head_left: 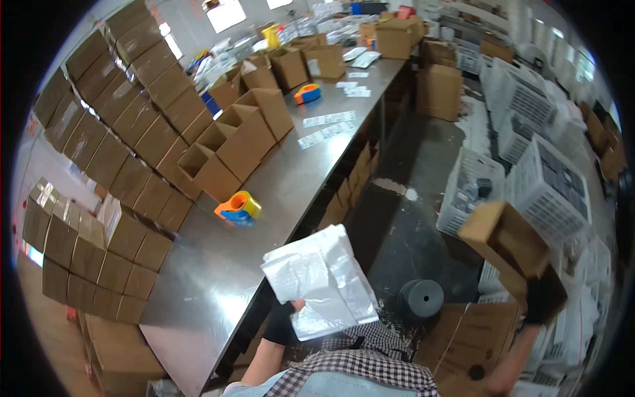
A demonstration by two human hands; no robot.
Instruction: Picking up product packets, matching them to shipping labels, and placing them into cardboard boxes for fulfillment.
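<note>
A stack of flat white plastic bags (322,281) is gripped by my left hand (286,323) in front of my body. This hand wears a black glove, and a bare thumb lies against the lower edge of the bags. Off to the right, my right hand (541,303), also in a black glove, holds an open cardboard box (506,241) by its lower end. The box is tilted and slightly blurred, and the fingers around it are partly hidden.
A metal table (264,198) runs away on the left, bearing open cartons (228,139), tape dispensers (239,208) and label strips (327,129). Stacked cartons (126,112) rise beyond it. White plastic crates (552,192), a grey spool (421,298) and a flattened carton (466,337) are on the right.
</note>
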